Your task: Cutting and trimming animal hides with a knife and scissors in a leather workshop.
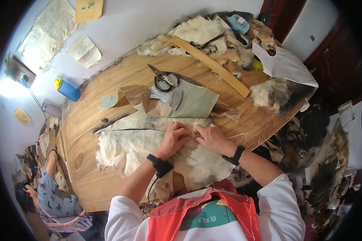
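Note:
A pale cream fur pelt (122, 148) lies spread over the near half of the wooden table (82, 168), with a long dark slit or seam near its far edge. My left hand (175, 138) and my right hand (211, 138) are close together on its far right part. Fingers of both hands are curled in and pinch the pelt; the fingertips are partly hidden. Just beyond them, a grey-green sheet (199, 98) and crumpled brown paper (134, 96) carry a crescent-bladed knife (174, 100). Black-handled scissors (163, 82) rest at the sheet's far end.
A long wooden strip (213, 64) slants across the far right. Fur scraps (201, 30) and a white sheet (285, 66) pile behind it. A blue bottle (69, 91) stands by the left wall. Another person (62, 201) is at lower left. More scraps (330, 168) heap at right.

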A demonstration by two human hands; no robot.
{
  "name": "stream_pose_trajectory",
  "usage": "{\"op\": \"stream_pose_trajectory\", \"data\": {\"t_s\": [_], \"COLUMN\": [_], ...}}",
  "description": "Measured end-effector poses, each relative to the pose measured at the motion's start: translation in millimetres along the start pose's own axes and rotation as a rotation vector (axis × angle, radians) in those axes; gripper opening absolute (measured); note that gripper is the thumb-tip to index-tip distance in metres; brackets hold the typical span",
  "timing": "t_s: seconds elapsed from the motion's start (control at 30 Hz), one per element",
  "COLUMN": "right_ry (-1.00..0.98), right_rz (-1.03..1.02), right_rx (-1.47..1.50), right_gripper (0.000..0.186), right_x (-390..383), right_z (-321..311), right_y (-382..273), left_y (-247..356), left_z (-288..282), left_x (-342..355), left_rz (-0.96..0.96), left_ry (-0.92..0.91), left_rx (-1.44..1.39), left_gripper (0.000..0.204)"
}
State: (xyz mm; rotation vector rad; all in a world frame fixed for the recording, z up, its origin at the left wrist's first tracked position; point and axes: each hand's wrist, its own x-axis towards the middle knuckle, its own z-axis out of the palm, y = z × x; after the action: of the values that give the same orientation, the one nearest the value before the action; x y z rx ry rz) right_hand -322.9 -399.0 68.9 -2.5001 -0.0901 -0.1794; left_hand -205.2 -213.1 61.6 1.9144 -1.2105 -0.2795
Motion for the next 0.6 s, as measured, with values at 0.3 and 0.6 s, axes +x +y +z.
{"op": "stream_pose_trajectory", "data": {"t_s": [0.3, 0.6], "right_ry": [0.041, -0.006], "right_rz": [0.035, 0.113], "right_rx": [-0.090, -0.061], "right_gripper": [0.014, 0.015], "right_x": [2.8, 9.5], "right_z": [2.1, -5.1], "right_y": [-3.2, -11.3], "left_y": [-7.4, -4.8], "left_z": [10.3, 7.7], "left_x": [6.7, 5.2], "left_rz": [0.087, 0.060], "left_ry": [0.055, 0.085], "left_rx": [0.076, 0.093], "left_gripper": [0.018, 0.016]}}
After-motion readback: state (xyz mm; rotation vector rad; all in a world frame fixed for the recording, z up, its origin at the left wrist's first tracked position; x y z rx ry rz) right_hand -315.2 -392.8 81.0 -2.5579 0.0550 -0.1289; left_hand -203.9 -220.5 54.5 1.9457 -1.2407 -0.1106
